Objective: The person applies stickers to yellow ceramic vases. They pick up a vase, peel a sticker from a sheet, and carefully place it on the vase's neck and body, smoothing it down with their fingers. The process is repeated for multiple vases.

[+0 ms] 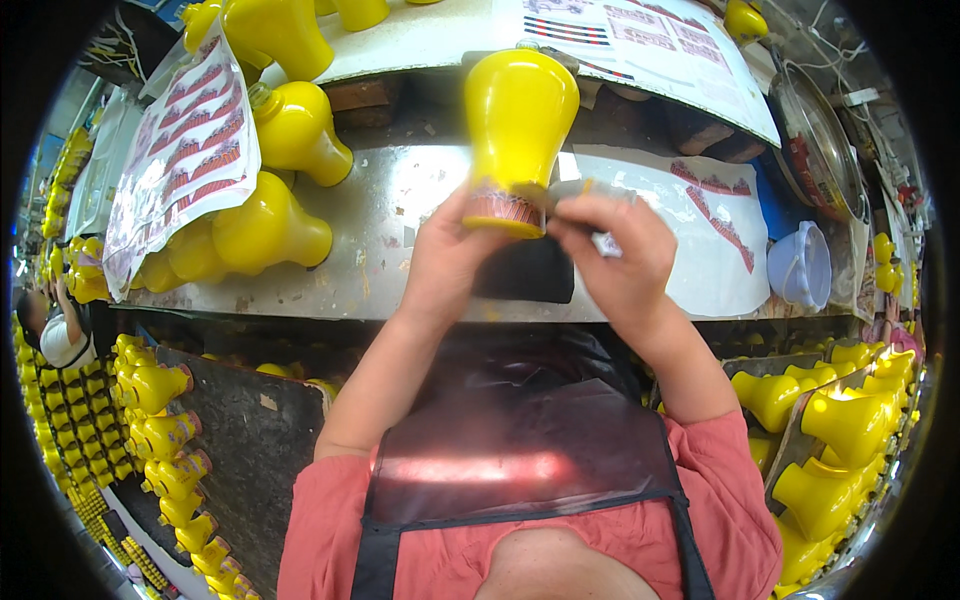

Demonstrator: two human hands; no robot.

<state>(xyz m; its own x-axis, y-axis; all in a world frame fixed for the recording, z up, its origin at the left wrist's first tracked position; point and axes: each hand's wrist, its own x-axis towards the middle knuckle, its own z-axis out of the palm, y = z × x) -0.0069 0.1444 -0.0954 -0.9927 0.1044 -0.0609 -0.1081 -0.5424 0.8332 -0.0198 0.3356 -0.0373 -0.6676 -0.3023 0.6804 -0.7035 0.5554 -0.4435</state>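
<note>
A glossy yellow bulb-shaped vase (pixel 518 120) stands upside down in front of me, its narrow neck toward me with a red patterned decal band around it. My left hand (pixel 445 262) grips the neck from the left and below. My right hand (pixel 618 262) presses a small pale tool or strip against the decal band at the neck's right side. A dark pad (pixel 525 272) lies on the metal bench (pixel 380 215) just under the vase.
More yellow vases (pixel 290 130) lie on the bench at left beside a sheet of red decals (pixel 185 150). Decal sheets (pixel 715 215) and a pale plastic bowl (pixel 800 265) sit at right. Racks of yellow vases (pixel 165 440) flank my body; another person (pixel 55 335) is far left.
</note>
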